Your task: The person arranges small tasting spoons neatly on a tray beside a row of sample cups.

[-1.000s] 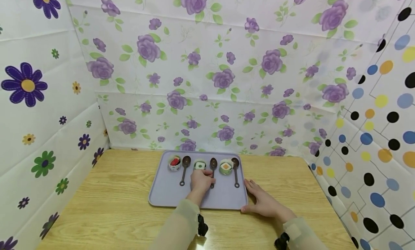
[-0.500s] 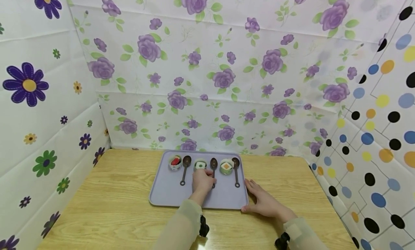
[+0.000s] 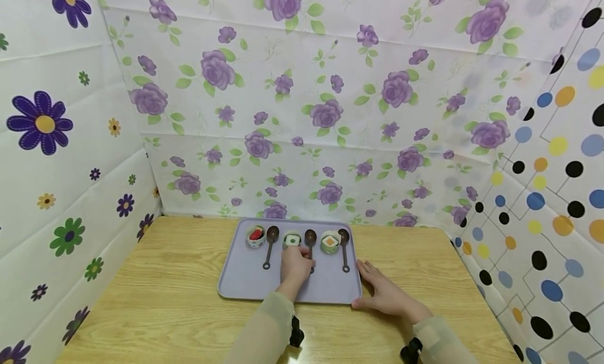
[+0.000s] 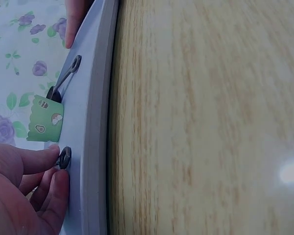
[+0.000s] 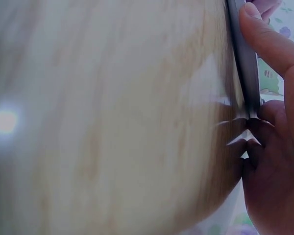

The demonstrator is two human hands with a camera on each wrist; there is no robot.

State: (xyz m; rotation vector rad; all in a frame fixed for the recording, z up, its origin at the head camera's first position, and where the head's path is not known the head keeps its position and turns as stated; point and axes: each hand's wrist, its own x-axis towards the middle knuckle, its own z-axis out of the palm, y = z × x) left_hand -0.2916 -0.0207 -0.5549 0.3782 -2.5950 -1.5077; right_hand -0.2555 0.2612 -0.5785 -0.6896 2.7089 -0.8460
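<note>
My left hand (image 3: 294, 265) reaches over the lavender tray (image 3: 332, 290) and pinches the handle of the middle brown spoon (image 3: 310, 238). In the left wrist view, thumb and fingertips close around the handle beside its ring end (image 4: 65, 157). Just beyond that hand stands a small paper cup (image 3: 292, 239) with a white, green-centred piece in it, its lower part hidden. My right hand (image 3: 384, 295) rests against the tray's right side, fingers extended along it and thumb at the near right corner. The right wrist view shows its thumb (image 5: 269, 39) touching the tray's edge.
On the tray are a cup with red contents (image 3: 256, 239) and a left spoon (image 3: 270, 247). Toward the right stand a green cup with an orange-and-white piece (image 3: 329, 244) and another spoon (image 3: 344, 251). A floral cloth wall (image 3: 283, 170) rises behind the wooden table (image 3: 179, 285).
The left hand has shifted very slightly right while keeping hold of the middle spoon, whose handle end turns a little to the right. The right hand stays on the tray's side.
</note>
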